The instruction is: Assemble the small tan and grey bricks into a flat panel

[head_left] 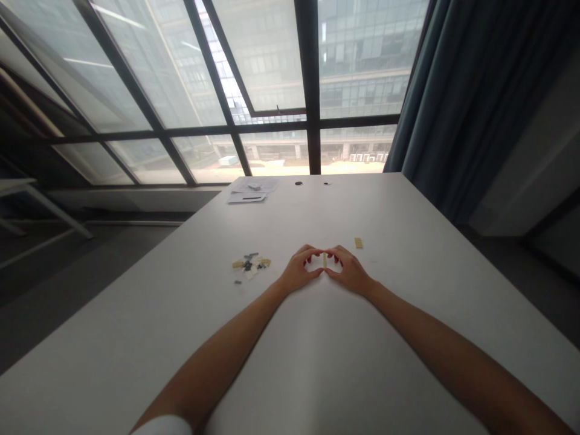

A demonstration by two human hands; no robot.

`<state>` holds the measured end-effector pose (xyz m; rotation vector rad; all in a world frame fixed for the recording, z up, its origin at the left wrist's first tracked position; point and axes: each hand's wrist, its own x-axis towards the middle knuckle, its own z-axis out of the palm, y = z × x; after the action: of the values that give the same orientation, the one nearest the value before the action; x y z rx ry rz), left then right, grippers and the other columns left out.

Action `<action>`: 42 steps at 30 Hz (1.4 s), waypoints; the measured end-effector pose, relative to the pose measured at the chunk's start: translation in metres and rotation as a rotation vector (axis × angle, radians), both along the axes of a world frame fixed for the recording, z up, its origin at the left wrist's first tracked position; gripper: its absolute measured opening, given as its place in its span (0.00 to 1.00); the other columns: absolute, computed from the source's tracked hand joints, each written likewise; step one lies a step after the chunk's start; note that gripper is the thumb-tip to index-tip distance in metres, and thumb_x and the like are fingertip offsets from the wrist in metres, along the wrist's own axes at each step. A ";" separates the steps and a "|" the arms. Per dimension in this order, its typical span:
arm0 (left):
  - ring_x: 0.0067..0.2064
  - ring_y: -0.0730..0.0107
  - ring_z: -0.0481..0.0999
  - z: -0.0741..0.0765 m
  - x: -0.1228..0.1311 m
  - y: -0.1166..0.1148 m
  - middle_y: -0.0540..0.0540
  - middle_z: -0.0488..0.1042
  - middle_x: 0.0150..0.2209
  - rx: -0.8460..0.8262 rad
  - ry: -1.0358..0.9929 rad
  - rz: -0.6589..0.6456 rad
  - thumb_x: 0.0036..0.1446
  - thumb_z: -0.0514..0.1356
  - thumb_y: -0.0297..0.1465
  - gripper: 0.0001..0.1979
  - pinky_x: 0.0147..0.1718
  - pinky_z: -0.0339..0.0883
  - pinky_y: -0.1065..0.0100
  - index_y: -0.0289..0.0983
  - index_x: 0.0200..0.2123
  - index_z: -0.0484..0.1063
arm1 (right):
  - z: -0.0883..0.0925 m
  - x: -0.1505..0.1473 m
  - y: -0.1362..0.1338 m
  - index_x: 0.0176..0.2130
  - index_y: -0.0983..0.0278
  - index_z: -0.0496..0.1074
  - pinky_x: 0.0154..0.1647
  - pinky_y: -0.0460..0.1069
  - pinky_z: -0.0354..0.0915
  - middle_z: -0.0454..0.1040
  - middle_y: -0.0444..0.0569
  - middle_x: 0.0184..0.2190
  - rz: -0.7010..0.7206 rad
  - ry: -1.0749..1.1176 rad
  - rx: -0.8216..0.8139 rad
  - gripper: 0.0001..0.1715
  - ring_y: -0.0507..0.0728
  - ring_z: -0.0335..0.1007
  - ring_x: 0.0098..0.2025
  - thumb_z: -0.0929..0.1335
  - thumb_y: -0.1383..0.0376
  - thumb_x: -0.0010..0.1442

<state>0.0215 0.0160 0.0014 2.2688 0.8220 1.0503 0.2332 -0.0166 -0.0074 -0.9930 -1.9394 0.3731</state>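
Observation:
My left hand [302, 267] and my right hand [348, 269] meet over the middle of the table, their thumbs and fingertips close together. Between them is a thin, pale yellow toy brick [325, 260], seen as a narrow upright strip. Both hands are closed on it, fingers at its far end and thumbs at its near end. A flat yellow brick piece [358, 243] lies on the table just beyond my right hand. Left of my left hand sits a loose pile of small bricks [252, 264] in yellow, cream, grey and black. One small grey piece [238, 282] rests apart from the pile.
The white table [389, 211] reaches to the window. Papers [247, 197] with small objects on them lie at its far left corner. Two dark round holes, one of them a cable hole [298, 183], are near the far edge. A blue curtain [430, 121] hangs at the right.

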 end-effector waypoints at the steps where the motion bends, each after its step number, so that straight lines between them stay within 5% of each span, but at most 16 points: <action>1: 0.38 0.69 0.69 0.000 0.000 0.000 0.44 0.73 0.44 -0.001 0.000 0.002 0.53 0.68 0.33 0.22 0.34 0.65 0.69 0.40 0.53 0.74 | 0.000 0.000 0.000 0.51 0.60 0.71 0.37 0.49 0.64 0.71 0.47 0.39 -0.001 0.000 -0.001 0.25 0.55 0.65 0.36 0.72 0.72 0.54; 42: 0.37 0.70 0.69 0.002 0.000 -0.001 0.45 0.73 0.44 -0.011 0.007 0.001 0.53 0.67 0.32 0.22 0.34 0.65 0.68 0.40 0.53 0.74 | 0.000 0.000 0.000 0.51 0.60 0.71 0.38 0.50 0.64 0.71 0.47 0.39 -0.010 -0.002 0.003 0.25 0.55 0.64 0.36 0.72 0.71 0.54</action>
<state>0.0214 0.0152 0.0032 2.2645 0.8301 1.0366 0.2337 -0.0168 -0.0070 -1.0013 -1.9359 0.3632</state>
